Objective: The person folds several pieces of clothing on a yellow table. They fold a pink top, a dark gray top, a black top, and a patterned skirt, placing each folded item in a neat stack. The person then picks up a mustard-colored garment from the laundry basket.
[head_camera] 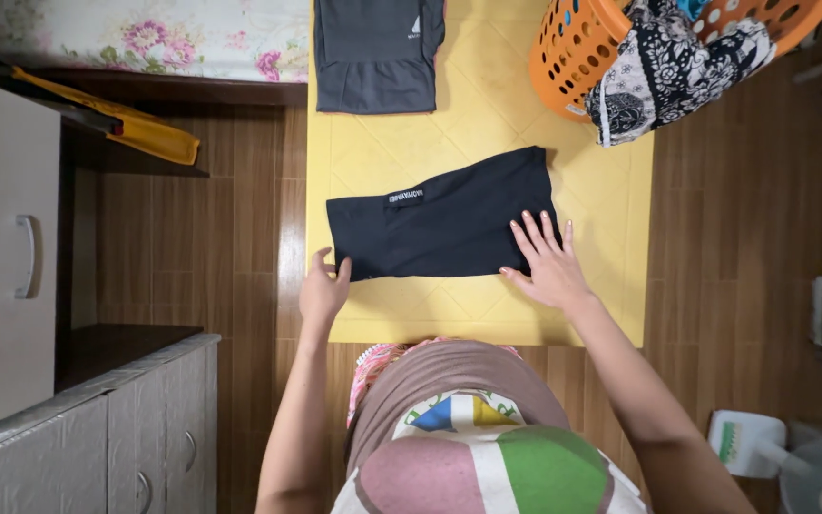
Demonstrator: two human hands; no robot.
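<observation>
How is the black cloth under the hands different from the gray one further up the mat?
The black garment is darker than the gray garment. The black one lies spread wide across the yellow mat, wholly in view; the gray one is cut off by the picture's top edge. The right hand presses flat on the black one and the left hand is at its corner; nothing touches the gray one. Both lie folded flat on the mat.

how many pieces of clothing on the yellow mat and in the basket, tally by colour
black garment, under both hands (left hand, right hand): 1
grey folded garment: 1
black-and-white patterned cloth hanging from the orange basket: 1
total: 3, on or over the yellow mat; more in the basket cannot be told
</observation>
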